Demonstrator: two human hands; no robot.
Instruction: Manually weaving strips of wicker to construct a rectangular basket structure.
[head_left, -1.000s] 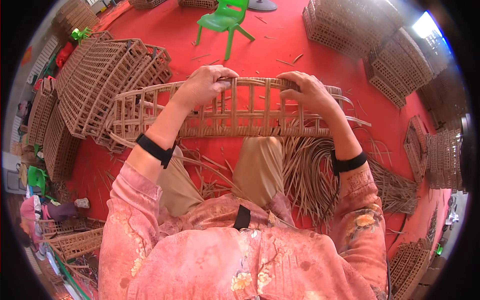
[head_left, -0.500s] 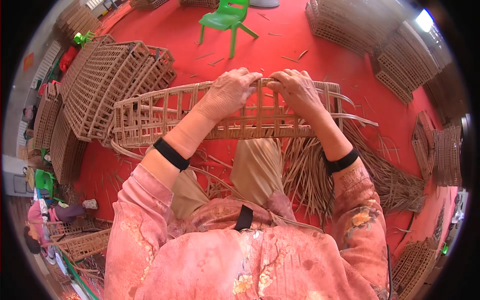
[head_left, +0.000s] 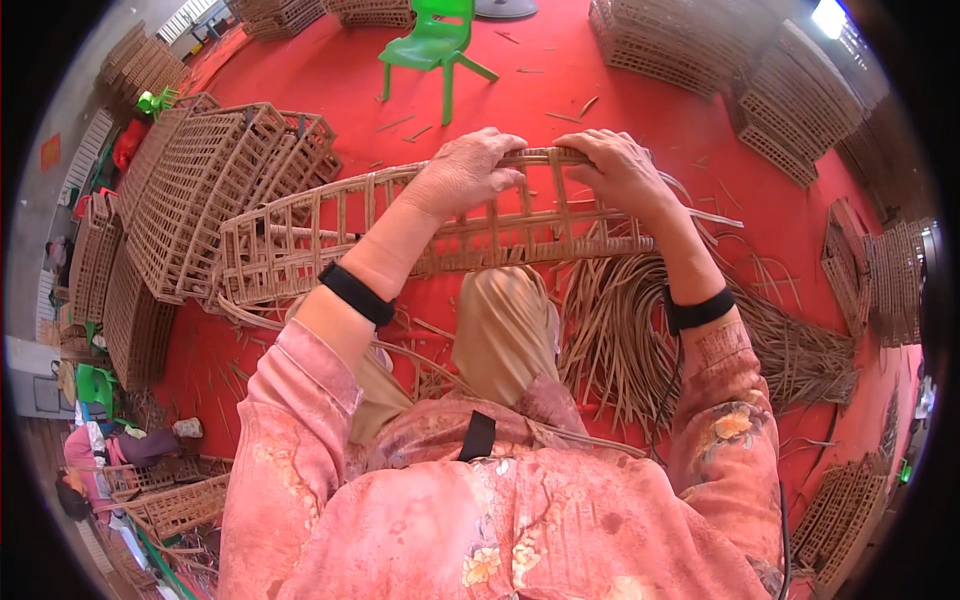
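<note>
An openwork woven basket point(head_left: 545, 247) of brown strips stands across in front of me, above my knees. My left hand point(head_left: 466, 175) is closed over the upper rim near the middle, its thumb on the near face. Farther right along the same rim, my right hand point(head_left: 622, 172) grips with bent fingers, its thumb also on the near side. Loose strip ends point(head_left: 710, 214) stick out past the basket's right end. Part of that end is hidden by my right hand and forearm.
Stacked woven baskets point(head_left: 205, 195) stand close on the left, with more stacks point(head_left: 800, 100) at the far right. A bundle of long brown strips point(head_left: 620, 340) lies on the red floor by my right knee. A green chair point(head_left: 430, 48) stands ahead. Another person point(head_left: 85, 455) sits at far left.
The basket has tilted, its right end rising a little. My right hand has shifted right along the rim, widening the gap from my left hand. The whole view has turned slightly.
</note>
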